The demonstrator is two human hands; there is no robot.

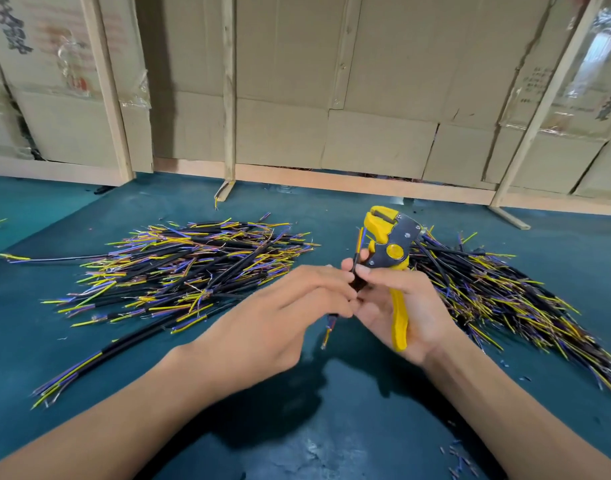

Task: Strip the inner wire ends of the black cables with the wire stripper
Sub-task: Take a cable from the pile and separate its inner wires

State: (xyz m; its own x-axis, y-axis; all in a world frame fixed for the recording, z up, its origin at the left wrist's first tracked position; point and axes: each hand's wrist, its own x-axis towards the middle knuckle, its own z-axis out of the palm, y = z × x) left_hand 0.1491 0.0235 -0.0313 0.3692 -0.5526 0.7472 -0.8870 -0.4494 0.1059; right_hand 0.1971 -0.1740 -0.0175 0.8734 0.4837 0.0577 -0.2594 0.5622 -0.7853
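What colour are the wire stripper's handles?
Yellow; the stripper shows best in the head view.

Evenly and brightly lit from above and slightly behind. Dark, soft-edged shadows under both forearms on the teal mat (331,427), low centre of the frame. Glare on the plastic wrap (598,57) at upper right and the tape at upper left. Strong wide-angle bowing of the wooden battens (229,88) toward the edges. Slight motion blur on the left hand (279,327); corners softer than the centre.
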